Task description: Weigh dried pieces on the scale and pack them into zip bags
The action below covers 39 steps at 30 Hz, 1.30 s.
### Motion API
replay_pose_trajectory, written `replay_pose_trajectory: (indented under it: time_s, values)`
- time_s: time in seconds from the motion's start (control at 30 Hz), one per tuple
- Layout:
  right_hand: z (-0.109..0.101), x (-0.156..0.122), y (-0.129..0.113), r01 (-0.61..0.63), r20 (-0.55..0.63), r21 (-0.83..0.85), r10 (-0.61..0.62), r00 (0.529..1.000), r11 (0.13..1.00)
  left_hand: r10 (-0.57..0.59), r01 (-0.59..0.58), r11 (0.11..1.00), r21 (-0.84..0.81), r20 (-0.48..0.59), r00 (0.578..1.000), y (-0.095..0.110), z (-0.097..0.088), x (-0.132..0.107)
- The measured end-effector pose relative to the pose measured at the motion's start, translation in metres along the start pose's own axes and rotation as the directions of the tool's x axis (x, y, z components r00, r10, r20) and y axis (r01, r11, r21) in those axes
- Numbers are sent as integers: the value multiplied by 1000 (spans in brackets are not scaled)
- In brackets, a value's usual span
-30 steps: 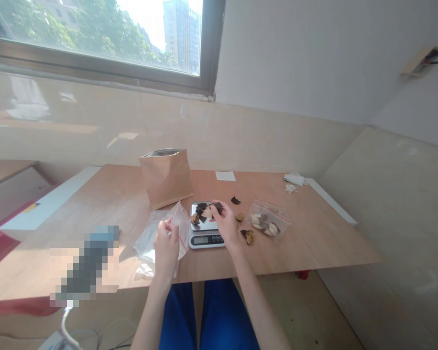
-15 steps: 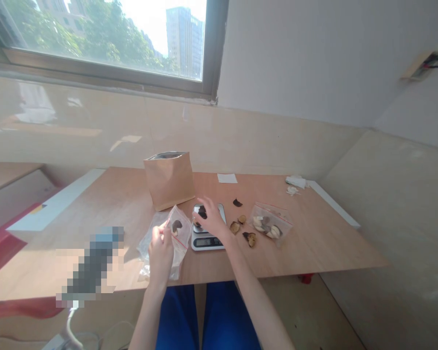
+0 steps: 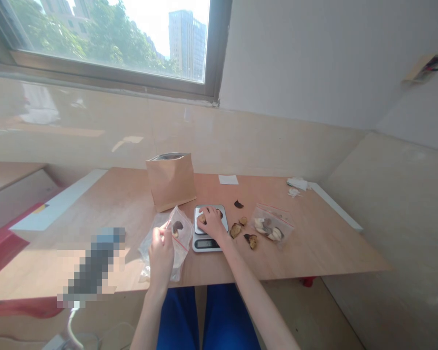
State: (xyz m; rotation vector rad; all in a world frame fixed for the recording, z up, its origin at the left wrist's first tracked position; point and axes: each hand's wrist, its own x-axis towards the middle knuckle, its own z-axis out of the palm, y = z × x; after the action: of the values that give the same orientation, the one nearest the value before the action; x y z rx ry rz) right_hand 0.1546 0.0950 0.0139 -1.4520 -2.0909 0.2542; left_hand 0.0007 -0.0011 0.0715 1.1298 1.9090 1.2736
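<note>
My left hand pinches the edge of a clear zip bag with a red seal line. Inside that bag shows a dark, pale-edged dried piece. On the plate of a silver-and-white kitchen scale, my right hand curls its fingers round a brown dried slice. A darker piece peeks out by its fingertips; the palm hides part of the plate. The scale's display is lit, its figures too small to read.
Several loose dried slices lie right of the scale, beside a zip bag of pale slices. An open brown paper pouch stands behind. White paper lies near the wall; a pixelated object is at left.
My right hand has come down from above the scale's left side onto its plate, and the dark piece at its fingers has shifted right. My left hand keeps its grip on the bag.
</note>
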Motion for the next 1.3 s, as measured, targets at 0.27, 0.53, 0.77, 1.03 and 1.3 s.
replay_pose_trajectory:
  time_s: [0.27,0.53,0.77,1.03,1.3]
  values:
    - [-11,7,-3,-95,-177,232,138,974,968,41,-41,998,-45,-11,999,-2,3,-2]
    - [-56,10,-76,-272,228,943,220,949,193,55,-56,989,-134,-9,998,0,9,-6]
    - [-67,-7,-94,-436,476,674,101,873,596,130,-140,970,-197,-60,990,-2,14,-14]
    - [-71,-5,-78,25,89,542,-86,992,840,54,-72,940,-334,-63,997,-4,14,-15]
    - [-33,-12,9,-201,-74,129,212,974,971,-98,93,735,-672,32,995,-7,11,-8]
